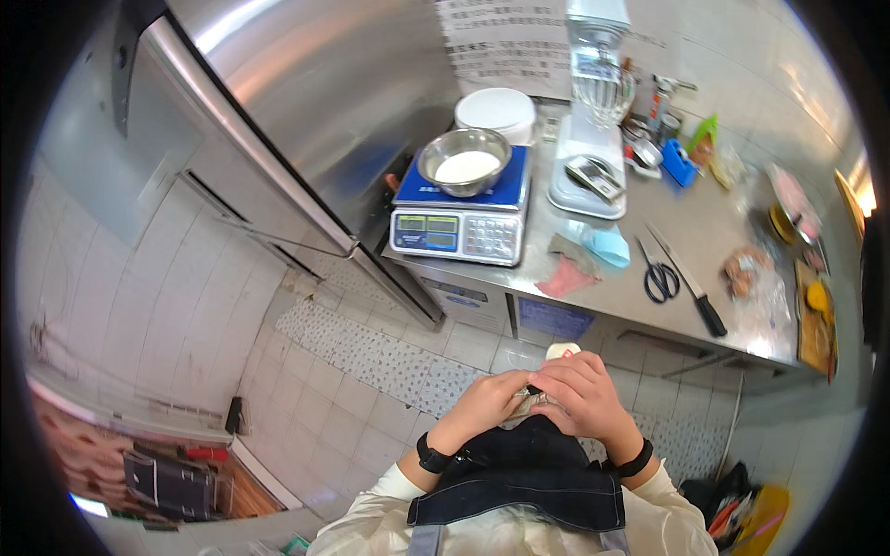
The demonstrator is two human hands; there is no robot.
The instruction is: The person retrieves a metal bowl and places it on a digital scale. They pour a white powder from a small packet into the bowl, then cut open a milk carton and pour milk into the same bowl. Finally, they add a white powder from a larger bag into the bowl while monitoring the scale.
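In front of the dark apron, my left hand and my right hand meet with fingers curled towards each other. Something small and dark shows between the fingertips, too covered to name. A pale shoe with a red mark shows on the floor past my right hand. Ahead, on the steel worktable, a metal bowl holding a white substance sits on the blue platform of a digital scale. Scissors and a long black-handled knife lie farther right.
A white stand mixer with a whisk stands behind a pink cloth and a light blue cloth. A clear bag of brown items and a wooden board lie rightward. At left rises a stainless steel refrigerator.
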